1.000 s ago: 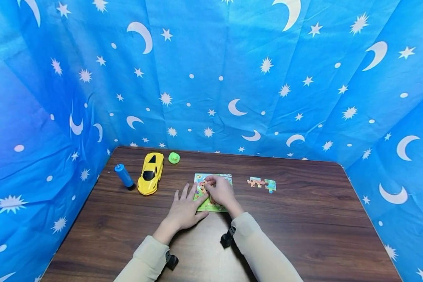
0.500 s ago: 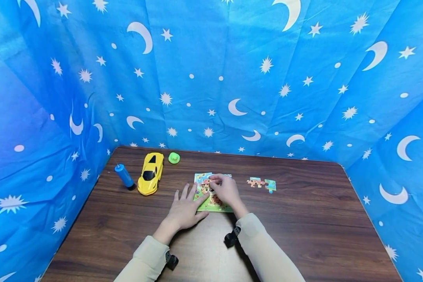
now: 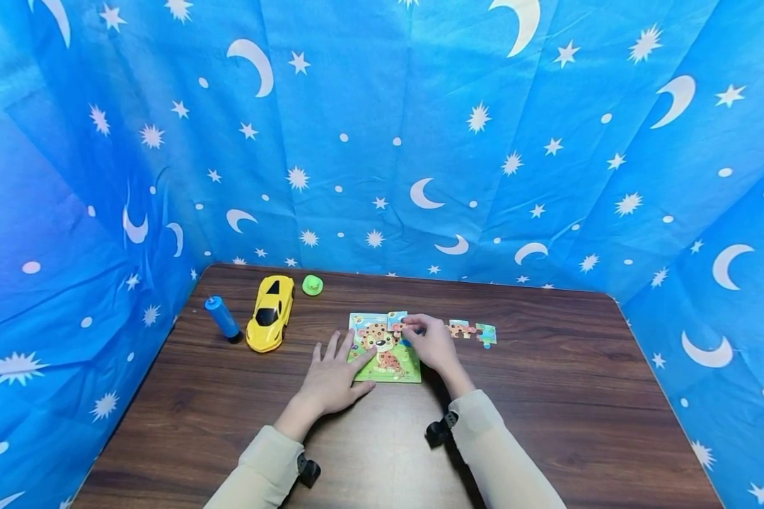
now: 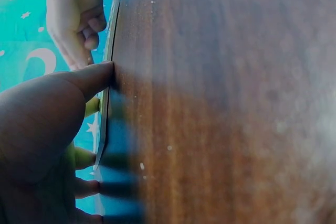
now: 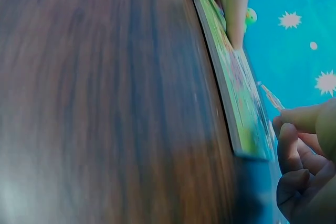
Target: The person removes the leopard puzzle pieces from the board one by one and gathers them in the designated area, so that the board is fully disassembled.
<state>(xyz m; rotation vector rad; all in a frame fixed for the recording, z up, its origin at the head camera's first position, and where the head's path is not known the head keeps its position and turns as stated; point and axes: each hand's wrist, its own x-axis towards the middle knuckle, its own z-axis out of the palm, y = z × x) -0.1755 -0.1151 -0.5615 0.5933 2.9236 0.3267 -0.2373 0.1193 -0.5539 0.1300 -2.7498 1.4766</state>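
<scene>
A small puzzle board [image 3: 402,370] with a spotted cub on green grass lies flat on the table. My left hand [image 3: 328,382] rests with spread fingers on its left side, the thumb near the front edge. Above the board's upper right part, my right hand [image 3: 434,344] pinches a puzzle piece [image 3: 395,320] between thumb and fingertips. In the right wrist view this puzzle piece [image 5: 272,97] tilts, raised off the board [image 5: 239,108]. To the right of that hand lie two loose pieces, one orange-spotted [image 3: 458,328] and one blue-green [image 3: 487,334].
A yellow toy car [image 3: 270,313] stands at the table's left, beside a blue cylinder [image 3: 223,319]. Near the back edge sits a small green duck [image 3: 313,285]. Blue star-and-moon cloth [image 3: 369,155] hangs around the brown table [image 3: 579,396].
My right hand has moved to the right across the board with the puzzle piece, uncovering the cub's face. The left hand stays in place.
</scene>
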